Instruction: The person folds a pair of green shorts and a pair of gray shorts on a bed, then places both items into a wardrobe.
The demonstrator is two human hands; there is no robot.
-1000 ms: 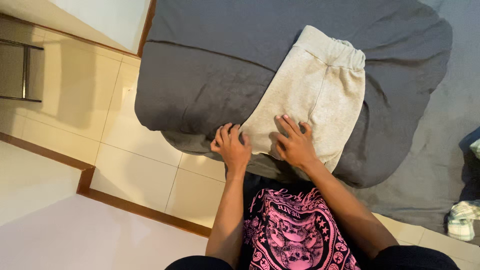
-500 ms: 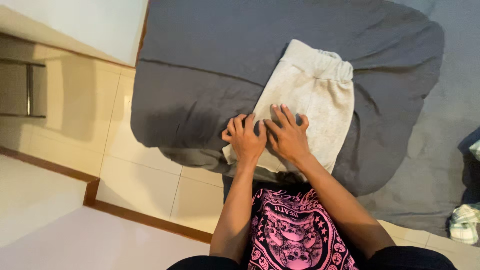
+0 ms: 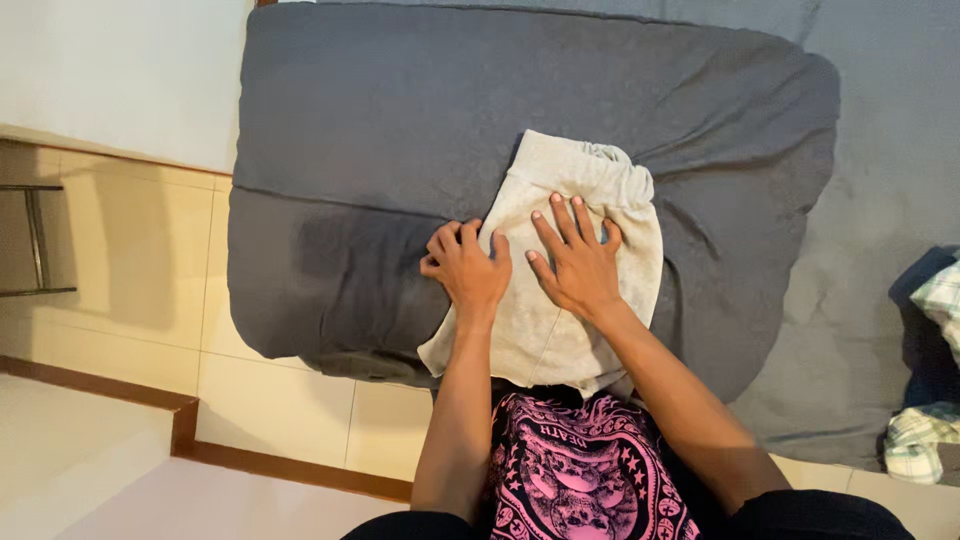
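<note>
Grey fleece shorts (image 3: 560, 320), folded, lie on the dark grey duvet (image 3: 350, 130) at the bed's near edge. Right hand (image 3: 578, 262) open, fingers spread, pressing flat near the elastic waistband (image 3: 590, 165). Left hand (image 3: 465, 268) half-curled at the left fold edge; whether it pinches the cloth, cannot tell. Seems a smoothing step mid-fold; another fold would need both hands at one end. Plaid clothing (image 3: 925, 440) far right.

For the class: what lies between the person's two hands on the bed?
In the head view, only a narrow strip of the folded grey sweat garment shows between the left hand and right hand; both press on it.
</note>
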